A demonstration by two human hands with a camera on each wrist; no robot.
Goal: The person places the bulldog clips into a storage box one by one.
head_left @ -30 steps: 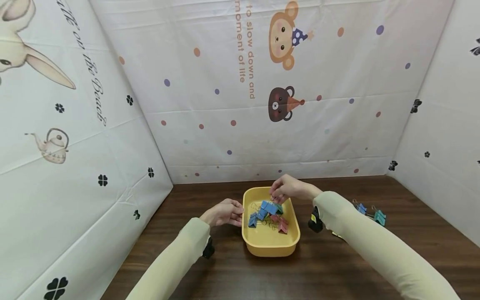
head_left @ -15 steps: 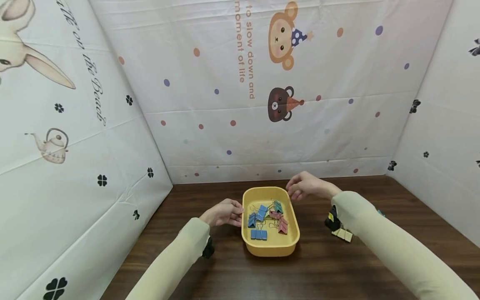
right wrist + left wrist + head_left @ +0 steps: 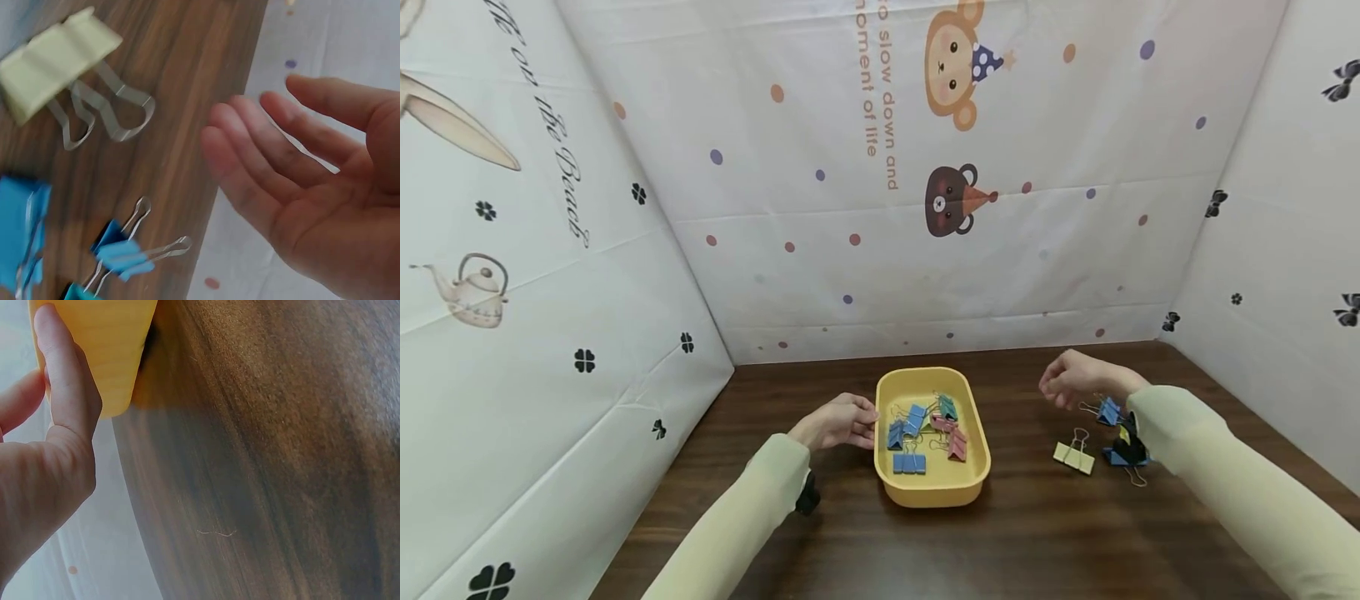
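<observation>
Tray: sits on the bench between my hands, blue, pink and green clips loosely heaped inside.
Left hand: fingers fairly straight against the tray's outer side, probably just steadying it.
Right hand: nothing in it, fingers loose and slightly bent, well apart from the tray.
Loose clips: yellow clip and blue clip on the bench near that hand; second blue clip half hidden by my wrist camera. Edge of a teal clip shows too.
Step, I reckon: between grabs, nothing picked up yet.
Next move, imo: calls for lowering the right hand and pinching one clip's body, minding those splayed wire handles.
</observation>
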